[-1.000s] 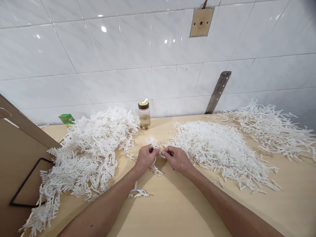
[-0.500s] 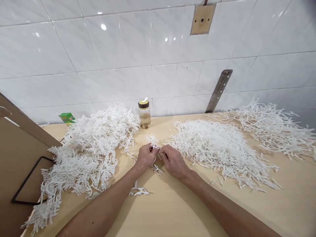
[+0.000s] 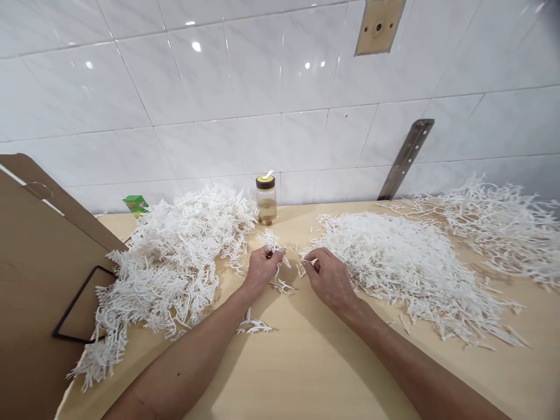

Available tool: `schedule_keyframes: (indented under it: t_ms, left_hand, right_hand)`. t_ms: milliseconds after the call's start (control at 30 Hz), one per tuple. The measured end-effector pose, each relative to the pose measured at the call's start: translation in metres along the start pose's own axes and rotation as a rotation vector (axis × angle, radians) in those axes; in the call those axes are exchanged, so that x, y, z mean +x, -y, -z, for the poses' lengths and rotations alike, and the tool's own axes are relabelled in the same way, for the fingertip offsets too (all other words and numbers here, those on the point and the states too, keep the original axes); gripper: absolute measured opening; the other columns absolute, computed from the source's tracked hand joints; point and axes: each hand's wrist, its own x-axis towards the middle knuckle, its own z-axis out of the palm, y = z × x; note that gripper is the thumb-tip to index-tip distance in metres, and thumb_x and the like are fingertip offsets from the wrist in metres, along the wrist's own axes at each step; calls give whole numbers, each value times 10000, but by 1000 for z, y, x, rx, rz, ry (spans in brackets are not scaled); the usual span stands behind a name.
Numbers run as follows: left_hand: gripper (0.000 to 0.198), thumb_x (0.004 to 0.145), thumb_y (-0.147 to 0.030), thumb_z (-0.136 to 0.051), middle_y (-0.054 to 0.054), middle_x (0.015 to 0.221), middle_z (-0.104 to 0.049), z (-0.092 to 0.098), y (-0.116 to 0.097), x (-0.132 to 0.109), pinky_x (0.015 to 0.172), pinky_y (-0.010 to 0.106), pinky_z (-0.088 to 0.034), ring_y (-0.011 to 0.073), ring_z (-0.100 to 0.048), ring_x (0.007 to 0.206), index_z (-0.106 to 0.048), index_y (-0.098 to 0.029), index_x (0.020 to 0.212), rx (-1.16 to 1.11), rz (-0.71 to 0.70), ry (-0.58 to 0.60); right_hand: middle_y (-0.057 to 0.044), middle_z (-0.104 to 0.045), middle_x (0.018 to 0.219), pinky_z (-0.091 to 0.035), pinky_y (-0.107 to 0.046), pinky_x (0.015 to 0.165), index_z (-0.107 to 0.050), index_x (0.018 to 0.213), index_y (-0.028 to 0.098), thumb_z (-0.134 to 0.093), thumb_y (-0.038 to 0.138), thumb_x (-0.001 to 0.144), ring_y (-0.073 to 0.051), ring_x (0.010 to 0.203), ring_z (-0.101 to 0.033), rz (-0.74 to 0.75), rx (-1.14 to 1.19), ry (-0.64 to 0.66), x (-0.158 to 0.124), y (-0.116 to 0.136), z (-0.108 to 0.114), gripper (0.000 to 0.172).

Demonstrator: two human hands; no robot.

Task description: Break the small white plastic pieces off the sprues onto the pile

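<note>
My left hand [image 3: 261, 269] is closed on a white plastic branched piece [image 3: 272, 241] that sticks up past its fingers. A short way to its right, my right hand [image 3: 329, 277] pinches a single small white plastic stick [image 3: 307, 262]. Both hands rest on the pale wooden table [image 3: 306, 361], between two heaps. A big heap of branched white plastic pieces [image 3: 170, 262] lies left of my left hand. Right of my right hand is a heap of loose white sticks [image 3: 394, 256]. Two more branched pieces, one [image 3: 282, 286] below my left hand and another [image 3: 254, 326] by my left forearm, lie on the table.
A small clear jar with a dark lid [image 3: 266, 199] stands at the back by the tiled wall [image 3: 219, 105]. A third white heap [image 3: 494, 221] lies at the far right. A cardboard box [image 3: 39, 280] stands at the left. A green packet [image 3: 135, 203] and a metal bracket [image 3: 406, 157] are by the wall.
My hands were together on the branched piece; now the right hand has pulled away to the right with one stick in it. The view has shifted slightly left.
</note>
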Motion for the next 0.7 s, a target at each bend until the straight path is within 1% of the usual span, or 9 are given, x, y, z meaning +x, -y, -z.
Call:
schedule_keyframes:
  t_ms: [33,100,167,233,333,400,567,700]
  left_hand:
    - [342,757,-466,-649,-47,474,-460,0,-1,-1,491,228,-303,98,-402,476,-589,-166,605,-11,1,6]
    - [351,748,-468,-662,-48,442,-442,-1,-2,-2,477,229,-294,97,-394,455,-599,-166,582,-26,3,21]
    - [344,737,-462,-675,-45,430,-450,-1,-2,-2,466,230,-291,96,-393,442,-621,-162,577,-35,3,36]
    - [330,733,-452,-681,-37,437,-477,-2,-3,-3,461,229,-296,96,-401,439,-645,-158,588,-43,4,51]
    - [318,723,-444,-693,-18,459,-524,-5,-3,-4,462,228,-316,102,-436,455,-663,-153,598,-52,2,77]
    - [317,712,-442,-703,-6,476,-554,-6,-4,-6,472,229,-336,110,-466,473,-663,-152,590,-53,1,99]
    - [278,705,-406,-703,14,574,-640,-9,-4,-8,554,244,-403,129,-537,550,-662,-152,597,-38,-36,152]
    - [264,717,-398,-691,0,574,-616,-9,-4,-10,543,240,-384,126,-516,550,-658,-152,629,-5,-20,135]
  right_hand:
    - [-67,-655,871,-454,-313,670,-615,858,177,-528,194,864,-160,619,-563,-25,-18,-16,2,-3,1,88]
    - [-107,-681,974,-470,-335,695,-649,949,150,-522,229,866,-162,616,-578,-78,-26,-30,4,-6,2,171]
    - [-116,-703,1007,-479,-341,704,-668,1006,139,-516,279,879,-167,626,-602,-145,17,7,4,-4,3,242]
    - [-87,-732,951,-479,-328,691,-691,1001,157,-514,332,889,-176,655,-632,-223,100,100,4,1,4,273]
    - [-42,-748,839,-467,-304,657,-728,927,194,-534,383,875,-188,697,-653,-317,220,261,5,8,5,275]
    - [-28,-743,795,-458,-295,644,-735,859,202,-556,383,852,-190,703,-652,-344,274,308,6,9,6,254]
    - [-9,-702,705,-437,-284,619,-694,757,196,-574,326,814,-172,644,-614,-354,276,275,4,8,3,186]
    - [5,-670,678,-426,-278,601,-678,756,205,-590,301,814,-158,601,-578,-346,232,257,3,9,2,143]
